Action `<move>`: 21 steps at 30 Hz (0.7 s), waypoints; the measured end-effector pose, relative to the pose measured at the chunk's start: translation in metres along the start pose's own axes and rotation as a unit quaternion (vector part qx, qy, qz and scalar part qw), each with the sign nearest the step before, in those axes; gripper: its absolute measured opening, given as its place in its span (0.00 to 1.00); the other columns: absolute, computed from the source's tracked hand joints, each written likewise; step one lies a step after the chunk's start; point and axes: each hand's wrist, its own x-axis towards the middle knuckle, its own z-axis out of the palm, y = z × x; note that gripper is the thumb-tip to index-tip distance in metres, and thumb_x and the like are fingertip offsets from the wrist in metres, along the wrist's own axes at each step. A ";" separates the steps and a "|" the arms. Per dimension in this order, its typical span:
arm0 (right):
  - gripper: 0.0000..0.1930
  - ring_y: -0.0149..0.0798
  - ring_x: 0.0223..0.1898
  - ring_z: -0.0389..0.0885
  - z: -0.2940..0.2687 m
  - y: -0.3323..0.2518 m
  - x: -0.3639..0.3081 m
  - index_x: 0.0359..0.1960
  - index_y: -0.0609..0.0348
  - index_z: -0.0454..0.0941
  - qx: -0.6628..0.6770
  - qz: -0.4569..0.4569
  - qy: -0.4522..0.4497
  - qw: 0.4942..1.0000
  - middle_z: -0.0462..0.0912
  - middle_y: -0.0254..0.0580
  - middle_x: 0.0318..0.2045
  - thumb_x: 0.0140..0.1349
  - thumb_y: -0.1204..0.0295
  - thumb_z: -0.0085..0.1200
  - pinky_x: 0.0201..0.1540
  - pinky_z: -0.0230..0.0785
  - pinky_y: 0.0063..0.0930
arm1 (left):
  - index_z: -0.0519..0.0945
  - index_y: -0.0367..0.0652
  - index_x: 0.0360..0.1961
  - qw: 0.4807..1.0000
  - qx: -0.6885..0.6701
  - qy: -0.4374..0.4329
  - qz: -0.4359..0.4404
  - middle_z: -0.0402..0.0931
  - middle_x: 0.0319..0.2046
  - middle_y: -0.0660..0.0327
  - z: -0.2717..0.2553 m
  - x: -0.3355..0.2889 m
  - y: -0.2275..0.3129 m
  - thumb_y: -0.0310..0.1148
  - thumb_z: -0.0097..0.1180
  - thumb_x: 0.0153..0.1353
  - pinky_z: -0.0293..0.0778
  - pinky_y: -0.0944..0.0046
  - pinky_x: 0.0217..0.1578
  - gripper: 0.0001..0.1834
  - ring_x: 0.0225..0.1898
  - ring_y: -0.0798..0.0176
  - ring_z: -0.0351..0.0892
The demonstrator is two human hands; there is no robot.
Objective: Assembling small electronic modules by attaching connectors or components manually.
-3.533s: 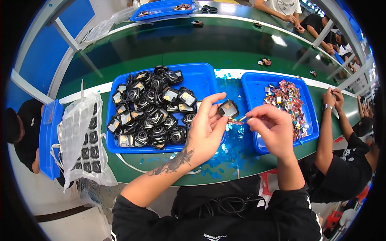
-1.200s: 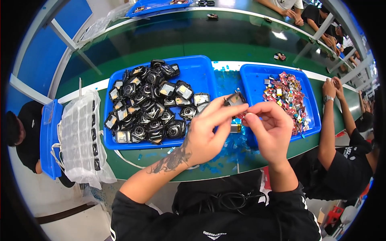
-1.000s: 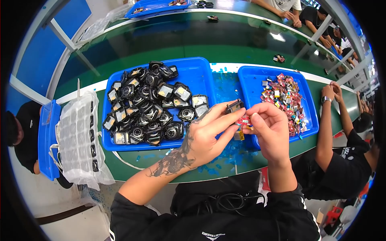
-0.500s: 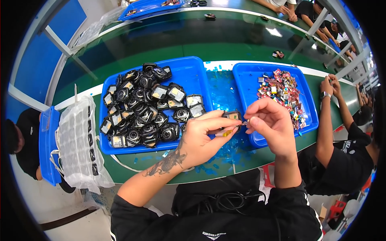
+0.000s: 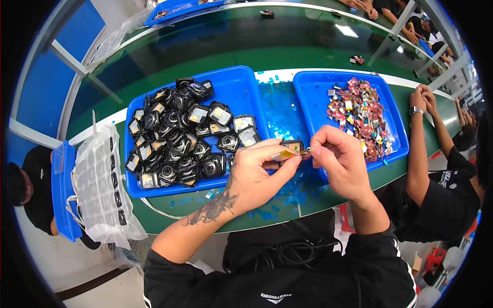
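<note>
Between my two hands is a small electronic part with yellow tape (image 5: 284, 155) and a reddish end. The thumb and fingers of my left hand (image 5: 257, 172) are closed on its taped side. My right hand (image 5: 340, 161) pinches its other end, fingers curled. Just beyond the fingertips shows a black square watch case (image 5: 293, 146), partly hidden; whether a hand touches it I cannot tell. A blue tray (image 5: 233, 84) to the left holds a heap of black watch cases (image 5: 177, 131). In the right blue tray (image 5: 316, 100) lies a pile of small reddish circuit parts (image 5: 362, 115).
Blue film scraps (image 5: 280, 113) litter the green bench between the trays. At the left stands a stack of clear plastic blister trays (image 5: 97, 185). A green conveyor belt (image 5: 205, 56) runs behind. A co-worker's hands (image 5: 423, 100) are at the right; another person sits far left.
The yellow-taped part has come up and turned between my fingers, in front of the watch case. My right fingers have closed in more. The view has shifted slightly.
</note>
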 end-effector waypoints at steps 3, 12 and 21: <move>0.04 0.20 0.28 0.70 0.007 -0.002 -0.002 0.30 0.65 0.74 0.033 0.012 0.018 0.999 0.76 0.31 0.26 0.63 0.78 0.52 0.28 0.64 0.17 | 0.83 0.32 0.38 1.000 0.020 0.006 -0.016 0.80 0.33 0.57 0.000 0.000 0.003 0.25 0.60 0.60 0.80 0.72 0.32 0.08 0.33 0.71 0.81; 0.12 0.22 0.36 0.77 0.008 -0.003 -0.005 0.43 0.64 0.78 0.098 -0.004 0.012 0.995 0.79 0.35 0.36 0.57 0.81 0.61 0.36 0.73 0.15 | 0.82 0.32 0.41 0.997 -0.051 -0.007 -0.065 0.81 0.37 0.59 -0.002 0.000 0.002 0.24 0.57 0.62 0.80 0.72 0.36 0.08 0.37 0.72 0.80; 0.17 0.17 0.29 0.75 0.017 0.004 -0.003 0.46 0.62 0.74 0.101 -0.004 0.085 0.991 0.80 0.30 0.30 0.55 0.84 0.62 0.30 0.65 0.10 | 0.69 0.33 0.62 0.981 -0.183 -0.021 -0.065 0.75 0.54 0.53 0.000 0.001 0.007 0.17 0.49 0.64 0.73 0.66 0.56 0.24 0.53 0.66 0.76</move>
